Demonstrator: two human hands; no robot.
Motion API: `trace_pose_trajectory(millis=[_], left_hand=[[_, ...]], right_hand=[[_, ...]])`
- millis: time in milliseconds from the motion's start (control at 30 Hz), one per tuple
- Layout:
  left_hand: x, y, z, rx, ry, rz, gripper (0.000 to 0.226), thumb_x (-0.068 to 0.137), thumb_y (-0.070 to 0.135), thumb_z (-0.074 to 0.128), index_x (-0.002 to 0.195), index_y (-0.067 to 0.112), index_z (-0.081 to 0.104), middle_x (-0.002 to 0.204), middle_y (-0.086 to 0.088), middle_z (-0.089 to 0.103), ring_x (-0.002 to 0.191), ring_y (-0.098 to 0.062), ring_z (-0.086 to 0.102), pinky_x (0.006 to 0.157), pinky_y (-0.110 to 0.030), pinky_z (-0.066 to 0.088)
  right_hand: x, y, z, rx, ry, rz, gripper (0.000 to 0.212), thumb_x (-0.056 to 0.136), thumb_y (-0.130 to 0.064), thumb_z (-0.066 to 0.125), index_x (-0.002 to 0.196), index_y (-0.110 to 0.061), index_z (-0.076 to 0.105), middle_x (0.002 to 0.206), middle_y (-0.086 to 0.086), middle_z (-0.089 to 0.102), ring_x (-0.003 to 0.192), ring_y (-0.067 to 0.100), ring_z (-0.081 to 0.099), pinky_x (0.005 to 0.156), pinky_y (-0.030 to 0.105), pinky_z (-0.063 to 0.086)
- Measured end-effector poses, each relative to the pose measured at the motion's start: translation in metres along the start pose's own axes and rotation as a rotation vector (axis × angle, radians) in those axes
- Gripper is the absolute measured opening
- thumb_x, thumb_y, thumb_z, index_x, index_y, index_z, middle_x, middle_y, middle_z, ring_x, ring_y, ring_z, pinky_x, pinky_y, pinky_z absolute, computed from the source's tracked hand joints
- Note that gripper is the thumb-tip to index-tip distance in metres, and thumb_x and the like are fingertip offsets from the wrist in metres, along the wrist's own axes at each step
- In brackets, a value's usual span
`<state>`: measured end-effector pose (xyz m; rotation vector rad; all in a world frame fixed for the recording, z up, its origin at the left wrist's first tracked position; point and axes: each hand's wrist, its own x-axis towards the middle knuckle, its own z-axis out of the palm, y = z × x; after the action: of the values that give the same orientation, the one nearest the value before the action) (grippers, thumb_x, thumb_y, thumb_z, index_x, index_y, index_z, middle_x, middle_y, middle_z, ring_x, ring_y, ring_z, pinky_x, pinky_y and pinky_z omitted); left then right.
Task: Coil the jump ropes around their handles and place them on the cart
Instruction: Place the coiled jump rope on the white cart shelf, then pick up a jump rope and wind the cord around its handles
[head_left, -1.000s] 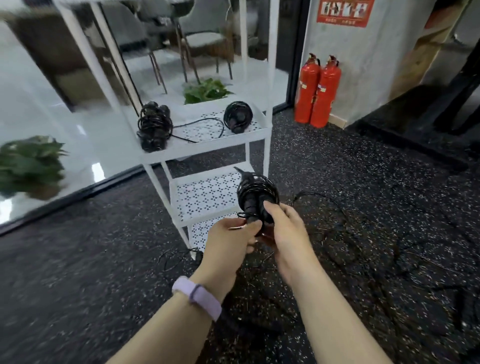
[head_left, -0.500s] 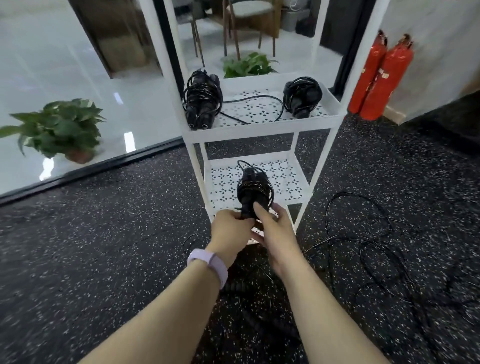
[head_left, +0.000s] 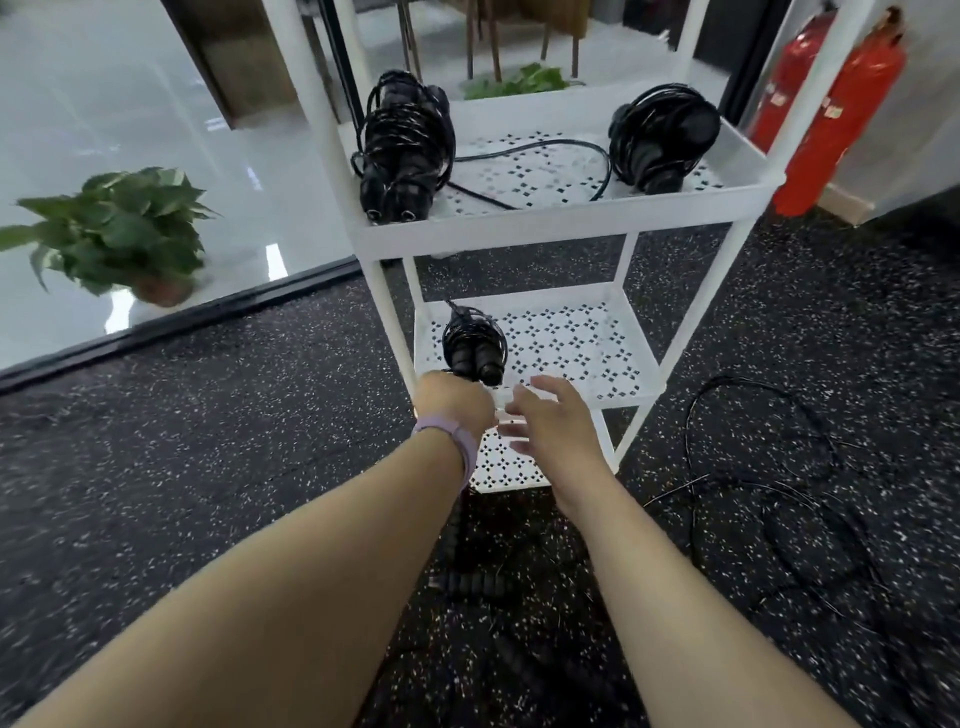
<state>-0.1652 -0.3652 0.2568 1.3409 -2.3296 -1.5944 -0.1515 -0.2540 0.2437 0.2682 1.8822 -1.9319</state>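
A coiled black jump rope (head_left: 474, 347) lies at the front left of the white cart's middle shelf (head_left: 636, 345). My left hand (head_left: 453, 402) is closed on the near ends of its handles. Just to the right, my right hand (head_left: 550, 418) hovers at the shelf's front rim with fingers spread and nothing in it. Two more coiled ropes rest on the top shelf, one at the left (head_left: 402, 148) and one at the right (head_left: 662, 137), with a loose cord curving between them. Uncoiled black ropes (head_left: 769, 467) lie tangled on the floor at right.
The cart has a lower perforated shelf (head_left: 506, 465) behind my hands. Two red fire extinguishers (head_left: 836, 114) stand at the back right. A potted plant (head_left: 124, 234) sits at left beyond a glass wall. A thick black ribbed rope (head_left: 470, 577) lies on the speckled floor under my arms.
The coiled rope has gone from being held in the air by both hands to lying on the middle shelf. My right hand has let go and spread open. The view has moved closer to the cart.
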Motion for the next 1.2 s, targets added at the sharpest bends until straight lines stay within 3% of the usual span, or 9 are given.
trace_pose_trajectory(millis=[67,100,167,233,367,533,833,1000,1200], left_hand=[[0.010,-0.012,0.005,0.288,0.007,0.118,0.041,0.108,0.031,0.046,0.070,0.016,0.049,0.071,0.004,0.048,0.061,-0.012,0.044,0.050,-0.023,0.030],[0.013,-0.009,0.008,0.173,0.041,0.091,0.038,0.107,0.030,0.048,0.072,0.015,0.053,0.073,0.004,0.052,0.061,-0.013,0.046,0.049,-0.022,0.031],[0.026,-0.008,0.014,-0.042,0.133,0.034,0.018,0.102,0.021,0.056,0.097,0.007,0.066,0.094,-0.005,0.065,0.081,-0.022,0.064,0.062,-0.024,0.044],[0.029,-0.013,0.019,0.032,0.204,0.063,0.018,0.098,0.012,0.056,0.112,0.002,0.064,0.102,-0.013,0.063,0.090,-0.030,0.060,0.071,-0.031,0.043],[0.025,-0.022,0.028,0.176,0.219,0.102,0.004,0.097,0.014,0.056,0.097,0.013,0.052,0.096,-0.008,0.057,0.084,-0.028,0.053,0.073,-0.034,0.045],[0.030,-0.019,0.025,0.353,0.187,0.089,0.022,0.096,0.016,0.059,0.079,0.011,0.047,0.091,-0.008,0.057,0.082,-0.028,0.055,0.074,-0.034,0.049],[0.016,-0.043,0.016,0.414,0.220,0.109,0.020,0.099,0.023,0.056,0.112,0.008,0.062,0.113,-0.014,0.065,0.096,-0.034,0.064,0.080,-0.039,0.055],[-0.012,-0.076,0.013,0.421,0.391,0.472,0.021,0.102,0.027,0.050,0.116,0.012,0.052,0.122,-0.007,0.048,0.081,-0.026,0.058,0.064,-0.039,0.048],[-0.023,-0.154,0.024,0.674,0.154,0.698,0.026,0.100,0.033,0.045,0.090,0.011,0.056,0.095,-0.005,0.061,0.070,-0.027,0.057,0.059,-0.036,0.046]], right_hand=[[0.003,0.006,-0.006,-0.012,0.002,0.010,0.026,0.103,-0.025,0.057,0.128,-0.018,0.055,0.107,0.010,0.072,0.076,0.019,0.071,0.071,0.032,0.052],[0.004,0.009,-0.009,-0.016,-0.001,0.016,0.022,0.103,-0.024,0.057,0.125,-0.018,0.057,0.104,0.009,0.073,0.073,0.018,0.070,0.068,0.030,0.051],[0.003,0.017,-0.016,-0.027,-0.001,0.019,0.016,0.103,-0.023,0.058,0.118,-0.018,0.061,0.095,0.007,0.073,0.068,0.016,0.069,0.064,0.028,0.050],[0.002,0.026,-0.025,-0.038,0.009,0.017,0.010,0.103,-0.024,0.059,0.111,-0.021,0.063,0.090,0.005,0.072,0.066,0.015,0.069,0.066,0.029,0.050],[-0.004,0.041,-0.041,-0.051,0.027,0.056,0.013,0.104,-0.026,0.059,0.113,-0.018,0.064,0.093,0.005,0.073,0.070,0.014,0.069,0.069,0.029,0.051],[-0.013,0.048,-0.057,-0.077,0.031,0.074,0.012,0.106,-0.023,0.056,0.111,-0.017,0.065,0.094,0.004,0.074,0.072,0.014,0.069,0.069,0.026,0.052],[-0.028,0.052,-0.073,-0.071,0.036,0.076,0.010,0.105,-0.020,0.055,0.104,-0.015,0.064,0.090,0.004,0.072,0.072,0.017,0.067,0.065,0.027,0.051],[-0.041,0.066,-0.102,-0.141,0.036,0.119,0.011,0.106,-0.020,0.055,0.106,-0.017,0.065,0.099,0.009,0.076,0.073,0.016,0.069,0.069,0.031,0.054],[-0.063,0.124,-0.123,-0.158,0.108,0.213,0.013,0.105,-0.014,0.053,0.102,-0.018,0.065,0.088,0.005,0.071,0.065,0.014,0.064,0.059,0.025,0.049]])
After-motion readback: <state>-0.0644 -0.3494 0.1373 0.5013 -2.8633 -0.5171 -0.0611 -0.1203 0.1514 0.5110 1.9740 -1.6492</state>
